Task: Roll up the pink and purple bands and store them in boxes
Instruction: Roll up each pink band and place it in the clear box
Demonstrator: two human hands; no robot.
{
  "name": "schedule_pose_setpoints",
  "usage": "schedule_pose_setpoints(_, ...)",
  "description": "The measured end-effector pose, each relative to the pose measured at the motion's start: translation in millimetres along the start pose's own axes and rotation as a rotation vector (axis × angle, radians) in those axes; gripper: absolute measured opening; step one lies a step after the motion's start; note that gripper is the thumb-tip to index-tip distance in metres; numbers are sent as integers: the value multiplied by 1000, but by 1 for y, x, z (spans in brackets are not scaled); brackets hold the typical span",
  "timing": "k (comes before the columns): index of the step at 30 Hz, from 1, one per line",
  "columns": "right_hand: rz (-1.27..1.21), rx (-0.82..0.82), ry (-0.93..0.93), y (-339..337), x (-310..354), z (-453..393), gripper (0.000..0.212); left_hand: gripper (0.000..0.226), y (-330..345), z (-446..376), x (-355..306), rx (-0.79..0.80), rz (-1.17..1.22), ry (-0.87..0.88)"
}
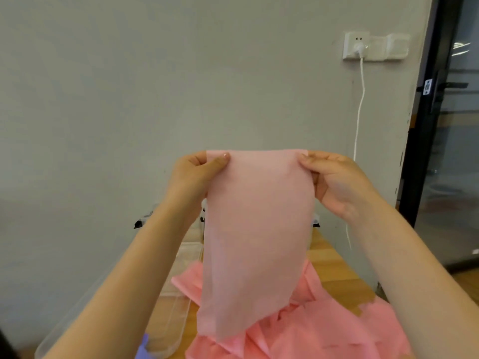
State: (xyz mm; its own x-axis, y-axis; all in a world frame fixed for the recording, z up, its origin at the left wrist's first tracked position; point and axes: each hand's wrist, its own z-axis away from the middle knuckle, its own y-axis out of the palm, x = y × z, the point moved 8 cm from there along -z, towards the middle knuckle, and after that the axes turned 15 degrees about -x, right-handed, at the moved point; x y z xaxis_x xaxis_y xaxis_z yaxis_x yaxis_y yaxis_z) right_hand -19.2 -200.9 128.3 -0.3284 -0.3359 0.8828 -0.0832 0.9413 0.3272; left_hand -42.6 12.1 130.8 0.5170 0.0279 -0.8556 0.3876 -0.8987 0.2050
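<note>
Fingers and thumbs pinch the top corners of the pink band (256, 229). The left hand (193, 174) holds one corner and the right hand (337, 180) holds the other. Both hands are up in the air, in front of the grey wall (129, 86).

The band hangs down flat from the hands. Its lower part lies in a loose pink heap on the wooden table (334, 265). No part of it looks rolled yet.

A bit of the purple band (143, 345) peeks out at the bottom, just beside the left arm. It is not rolled either, as far as I can see.

A clear box (176, 294) sits on the table under the left arm. I cannot see any band inside it.

So the job looks like it is only starting. Both bands need rolling and putting away.
</note>
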Motion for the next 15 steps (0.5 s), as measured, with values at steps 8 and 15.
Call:
schedule_pose_setpoints(8, 321, -67, 419, -15, -172, -68, 12, 17, -16, -43, 192, -117, -393, -465)
schedule_pose_setpoints(15, 1162, 108, -8, -35, -225, -33, 42, 50, -11, 40, 229, 278, -1040, 36)
